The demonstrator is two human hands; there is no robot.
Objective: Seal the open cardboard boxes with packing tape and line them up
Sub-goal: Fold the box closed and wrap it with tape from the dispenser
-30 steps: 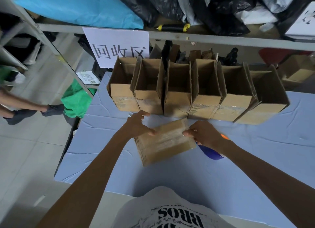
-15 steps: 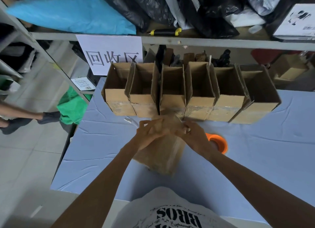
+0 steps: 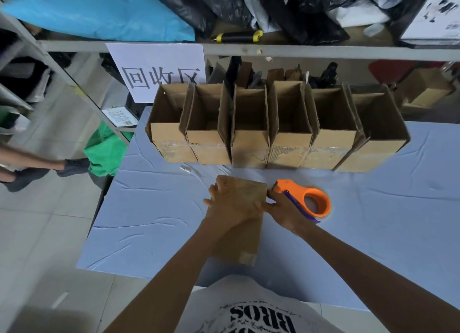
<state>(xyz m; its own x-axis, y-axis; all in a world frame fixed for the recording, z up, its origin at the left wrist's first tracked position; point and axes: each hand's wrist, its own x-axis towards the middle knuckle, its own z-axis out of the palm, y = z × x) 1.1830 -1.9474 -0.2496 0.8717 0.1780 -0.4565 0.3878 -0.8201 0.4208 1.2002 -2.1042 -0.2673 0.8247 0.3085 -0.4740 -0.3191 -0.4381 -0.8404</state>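
Note:
A closed cardboard box stands on end on the blue table, just in front of me. My left hand lies flat on the box's top face with its fingers spread, pressing down. At the box's upper right edge, my right hand holds it, thumb on top and fingers along the side. An orange tape dispenser lies on the table right beside my right hand, touched by neither hand. Several open cardboard boxes stand side by side in a row along the table's back edge.
A metal shelf with black bags, a blue sheet and a paper sign runs behind the box row. To the left are a shelf frame, a green bag on the tiled floor and another person's foot.
The box has been turned from lying flat to standing on end. My left hand has moved onto its top. The tape dispenser, earlier behind my right hand, now lies in full view.

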